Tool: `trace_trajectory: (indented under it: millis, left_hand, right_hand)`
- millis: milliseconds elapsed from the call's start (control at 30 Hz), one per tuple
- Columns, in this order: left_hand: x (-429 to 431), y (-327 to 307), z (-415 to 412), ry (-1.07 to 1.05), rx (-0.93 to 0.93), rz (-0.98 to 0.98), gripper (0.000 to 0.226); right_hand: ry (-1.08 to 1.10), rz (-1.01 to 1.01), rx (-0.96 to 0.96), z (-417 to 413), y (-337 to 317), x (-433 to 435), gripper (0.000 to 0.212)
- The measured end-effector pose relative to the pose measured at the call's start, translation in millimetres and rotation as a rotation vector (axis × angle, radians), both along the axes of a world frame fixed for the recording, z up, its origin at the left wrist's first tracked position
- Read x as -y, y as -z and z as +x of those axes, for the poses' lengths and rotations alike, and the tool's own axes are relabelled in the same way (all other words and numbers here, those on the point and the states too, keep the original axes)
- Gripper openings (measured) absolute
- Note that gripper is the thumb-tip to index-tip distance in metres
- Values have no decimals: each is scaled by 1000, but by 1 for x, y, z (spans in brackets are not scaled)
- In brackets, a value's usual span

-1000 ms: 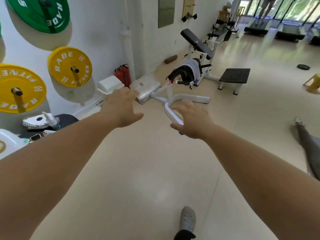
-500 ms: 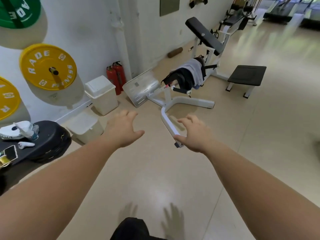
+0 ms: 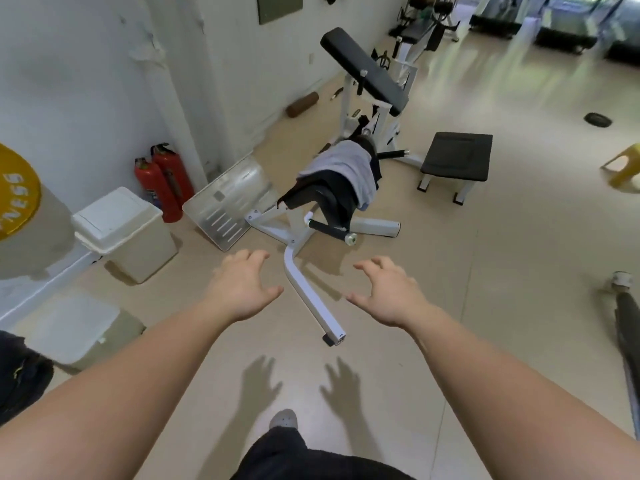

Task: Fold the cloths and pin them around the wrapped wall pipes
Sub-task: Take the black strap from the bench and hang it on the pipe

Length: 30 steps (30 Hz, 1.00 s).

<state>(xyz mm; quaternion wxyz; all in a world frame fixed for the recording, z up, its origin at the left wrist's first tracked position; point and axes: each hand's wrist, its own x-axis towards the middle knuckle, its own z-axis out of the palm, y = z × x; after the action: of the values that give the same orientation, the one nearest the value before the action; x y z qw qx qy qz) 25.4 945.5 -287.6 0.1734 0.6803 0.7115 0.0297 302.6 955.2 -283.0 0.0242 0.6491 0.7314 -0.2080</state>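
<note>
Grey cloth (image 3: 346, 164) lies over the white bench (image 3: 363, 133); left hand (image 3: 242, 289) and right hand (image 3: 388, 292) hover spread, empty.

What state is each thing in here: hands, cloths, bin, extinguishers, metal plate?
Left hand: open, empty, fingers spread.
Right hand: open, empty, fingers spread.
Cloths: draped over the bench pad, unfolded.
Bin: lid shut, upright by the wall.
Extinguishers: two, upright against the wall.
Metal plate: tilted, propped on edge.

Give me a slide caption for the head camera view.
Both bare hands, left hand and right hand, reach empty toward grey cloth draped over white gym bench.
</note>
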Motion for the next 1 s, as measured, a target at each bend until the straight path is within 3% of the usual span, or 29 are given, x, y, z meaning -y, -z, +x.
trace_trajectory:
  millis: [333,700,1000]
  left_hand:
    - [-204,22,35,105,-34,-108,72]
    - [-377,61,101,-29,-72,-243,73]
    - [-481,119,96,102,-117,-337,77]
  right_hand:
    - [73,-94,-91,24,31,-186,64]
    - [-172,-264,-40,78,83,-407,65]
    - [-246,-497,13,54,157,-487,69]
